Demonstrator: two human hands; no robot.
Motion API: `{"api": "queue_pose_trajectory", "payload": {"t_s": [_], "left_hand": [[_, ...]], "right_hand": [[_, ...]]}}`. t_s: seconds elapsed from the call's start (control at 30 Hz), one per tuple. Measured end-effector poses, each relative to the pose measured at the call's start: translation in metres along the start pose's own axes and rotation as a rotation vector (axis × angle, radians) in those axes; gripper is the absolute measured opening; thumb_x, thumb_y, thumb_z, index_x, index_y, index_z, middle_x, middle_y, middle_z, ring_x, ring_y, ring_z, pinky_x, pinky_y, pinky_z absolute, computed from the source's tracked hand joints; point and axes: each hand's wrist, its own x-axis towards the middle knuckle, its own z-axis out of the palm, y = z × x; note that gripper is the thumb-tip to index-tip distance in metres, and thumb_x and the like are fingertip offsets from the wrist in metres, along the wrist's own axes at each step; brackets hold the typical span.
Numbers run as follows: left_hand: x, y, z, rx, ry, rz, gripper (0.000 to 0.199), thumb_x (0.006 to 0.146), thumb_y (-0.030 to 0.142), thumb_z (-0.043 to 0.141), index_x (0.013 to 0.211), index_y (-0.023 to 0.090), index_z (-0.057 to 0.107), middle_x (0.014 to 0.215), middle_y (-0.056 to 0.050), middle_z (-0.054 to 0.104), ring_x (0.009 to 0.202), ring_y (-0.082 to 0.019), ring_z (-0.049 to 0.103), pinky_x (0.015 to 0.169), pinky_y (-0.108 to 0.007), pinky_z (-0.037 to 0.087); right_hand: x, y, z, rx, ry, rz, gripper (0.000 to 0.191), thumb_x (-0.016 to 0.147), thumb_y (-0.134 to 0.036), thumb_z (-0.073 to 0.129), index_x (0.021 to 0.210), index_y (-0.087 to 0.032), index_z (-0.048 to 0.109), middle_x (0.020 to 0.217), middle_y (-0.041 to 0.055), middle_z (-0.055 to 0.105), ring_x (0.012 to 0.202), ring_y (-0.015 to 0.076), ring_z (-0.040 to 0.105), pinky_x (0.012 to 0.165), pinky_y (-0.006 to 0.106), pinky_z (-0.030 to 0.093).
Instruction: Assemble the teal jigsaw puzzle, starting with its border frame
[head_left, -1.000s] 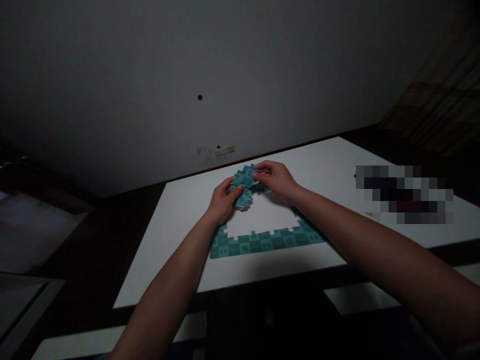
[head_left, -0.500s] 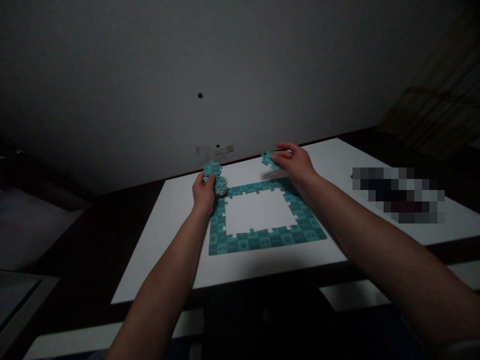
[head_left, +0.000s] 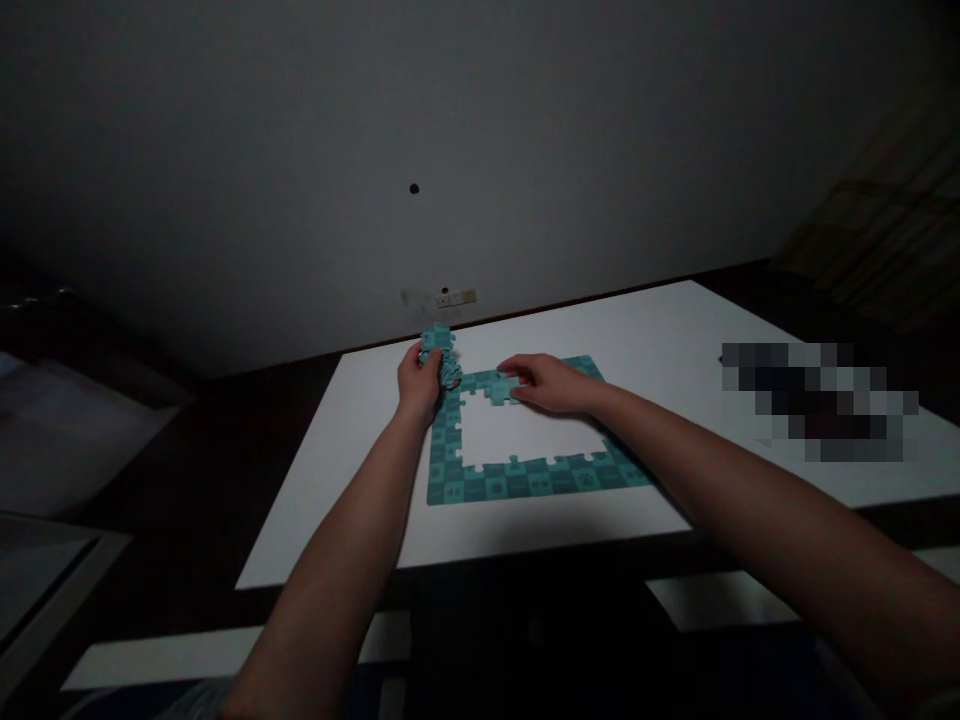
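Observation:
A teal checkered puzzle frame (head_left: 517, 486) lies flat on the white table, with knobbed inner edges around a white middle. My left hand (head_left: 420, 382), above its far left corner, grips a stack of teal puzzle pieces (head_left: 438, 340). Between the fingertips of my right hand (head_left: 551, 382) is a single teal puzzle piece (head_left: 499, 388), held at the inner far edge of the frame. Whether that piece is seated in the edge I cannot tell. My right fingers hide part of it and of the frame's far side.
The white table (head_left: 330, 480) reaches close to a grey wall with a socket strip (head_left: 456, 298). A pixelated dark object (head_left: 817, 400) lies at the table's right. A curtain-like cloth (head_left: 885, 240) hangs at the far right.
My right hand has moved left and down, bringing the single piece from above the table to the frame's inner far edge. My left hand still grips its stack; the view has shifted slightly.

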Motion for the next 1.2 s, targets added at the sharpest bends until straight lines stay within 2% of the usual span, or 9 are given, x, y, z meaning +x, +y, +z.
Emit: {"api": "queue_pose_trajectory", "payload": {"t_s": [0.17,0.33,0.43,0.57,0.7,0.9,1.0,1.1,1.2], "left_hand": [[-0.001,-0.001,0.0,-0.007,-0.01,-0.012,0.046,0.088,0.05,0.095,0.12,0.022,0.075,0.086,0.001,0.073,0.064,-0.013,0.067,0.052,-0.023,0.059],[0.0,-0.004,0.001,-0.021,-0.034,0.005,0.047,0.09,0.052,0.095,0.12,0.02,0.076,0.088,0.0,0.074,0.063,-0.013,0.068,0.053,-0.027,0.062],[0.001,-0.007,0.0,-0.016,-0.043,0.014,0.051,0.09,0.057,0.096,0.121,0.021,0.076,0.089,0.0,0.073,0.064,-0.014,0.068,0.055,-0.028,0.064],[0.003,-0.01,-0.002,0.001,-0.047,0.016,0.05,0.091,0.057,0.095,0.122,0.023,0.075,0.091,0.0,0.074,0.065,-0.014,0.069,0.054,-0.027,0.065],[0.002,-0.009,-0.002,0.014,-0.054,0.026,0.044,0.093,0.051,0.093,0.121,0.023,0.075,0.093,-0.001,0.075,0.065,-0.014,0.07,0.055,-0.028,0.065],[0.002,-0.008,-0.003,0.028,-0.038,0.038,0.043,0.093,0.05,0.093,0.12,0.022,0.076,0.094,-0.002,0.076,0.067,-0.014,0.069,0.056,-0.028,0.064],[0.003,-0.009,-0.003,0.026,-0.046,0.052,0.044,0.092,0.051,0.094,0.12,0.022,0.077,0.095,-0.002,0.076,0.067,-0.014,0.068,0.057,-0.027,0.064],[0.003,-0.01,-0.003,0.02,-0.048,0.041,0.044,0.092,0.051,0.093,0.12,0.022,0.076,0.095,-0.002,0.075,0.067,-0.013,0.069,0.054,-0.025,0.062],[0.003,-0.009,-0.002,0.015,-0.049,0.028,0.043,0.092,0.049,0.092,0.122,0.022,0.076,0.095,-0.002,0.076,0.067,-0.014,0.069,0.053,-0.026,0.061]], "right_hand": [[-0.001,0.0,0.004,-0.119,0.02,-0.1,0.037,0.079,-0.022,0.092,0.115,-0.028,0.09,0.109,0.0111,0.079,0.096,0.0333,0.072,0.102,0.055,0.059],[-0.002,0.002,0.005,-0.214,-0.03,-0.17,0.024,0.089,-0.031,0.085,0.112,-0.031,0.09,0.113,0.0115,0.081,0.11,0.0366,0.073,0.11,0.057,0.058],[-0.003,0.001,0.003,-0.346,-0.051,-0.178,0.031,0.096,-0.039,0.082,0.124,-0.03,0.088,0.119,0.0136,0.082,0.12,0.0399,0.071,0.113,0.061,0.056],[-0.006,-0.003,-0.005,-0.537,-0.095,-0.187,0.045,0.096,-0.049,0.083,0.132,-0.024,0.086,0.129,0.0189,0.079,0.125,0.0432,0.068,0.116,0.063,0.054],[-0.008,-0.008,-0.012,-0.644,-0.173,-0.197,0.048,0.101,-0.048,0.078,0.137,-0.019,0.086,0.134,0.0219,0.077,0.128,0.0431,0.068,0.116,0.059,0.054],[-0.01,-0.011,-0.015,-0.678,-0.21,-0.217,0.046,0.102,-0.041,0.074,0.141,-0.02,0.086,0.137,0.0214,0.076,0.129,0.0402,0.069,0.115,0.055,0.053],[-0.012,-0.018,-0.015,-0.709,-0.223,-0.221,0.049,0.103,-0.045,0.074,0.142,-0.017,0.084,0.137,0.0227,0.077,0.127,0.0409,0.069,0.112,0.054,0.053],[-0.013,-0.026,-0.012,-0.749,-0.211,-0.198,0.058,0.105,-0.05,0.073,0.153,-0.017,0.077,0.133,0.0221,0.078,0.125,0.0411,0.069,0.105,0.051,0.053],[-0.013,-0.033,-0.006,-0.817,-0.216,-0.183,0.053,0.109,-0.048,0.068,0.152,-0.018,0.077,0.133,0.0215,0.078,0.123,0.0402,0.069,0.101,0.049,0.051]]}}
